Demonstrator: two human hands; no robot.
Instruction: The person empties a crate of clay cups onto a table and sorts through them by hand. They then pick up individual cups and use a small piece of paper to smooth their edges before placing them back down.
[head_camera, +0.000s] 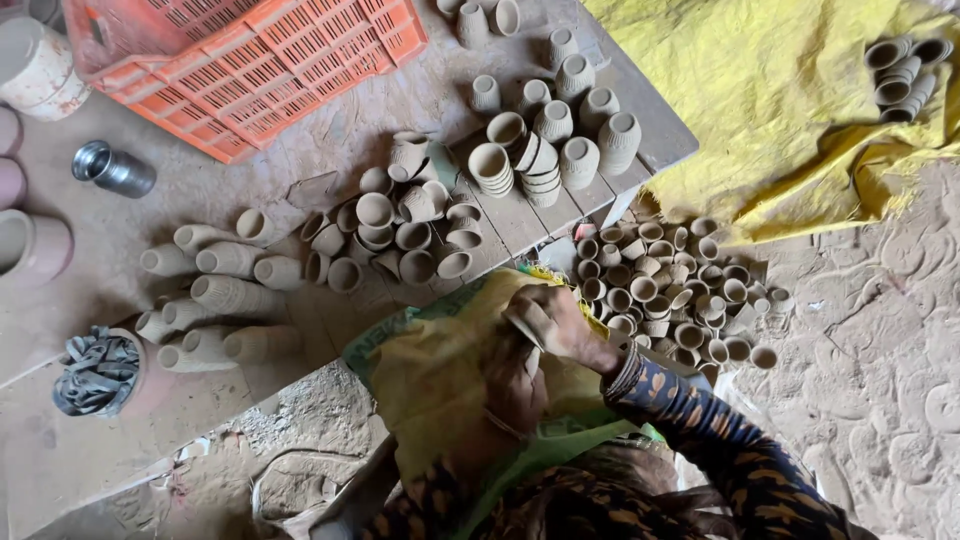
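Closest to my lens, both hands meet over a yellow sack (430, 370) spread across the lap. My right hand (550, 320) is closed around a small unfired clay cup (527, 325), matte and tan, with its rim tilted toward the left hand (515, 385), which is curled beneath it; I cannot tell whether that hand grips anything of its own. A dark patterned sleeve (700, 420) covers the right forearm.

Just beyond the sack, a dusty wooden bench (200, 190) carries loose clay cups (400, 225), round-mouthed and rough, some tipped on their sides. To their left lie stacked cups (225, 295) in nested horizontal rows. Further back stand ribbed cups (555, 140), several upside down. An orange plastic crate (260, 60), slotted like a lattice, sits at the bench's far edge, with a shiny metal tumbler (112, 168) beside it and a crumpled grey rag (97, 372) near the front.

On the cracked mud floor at right, another cluster of floor cups (665, 290) sits packed close, next to a wrinkled yellow tarp (780, 110).
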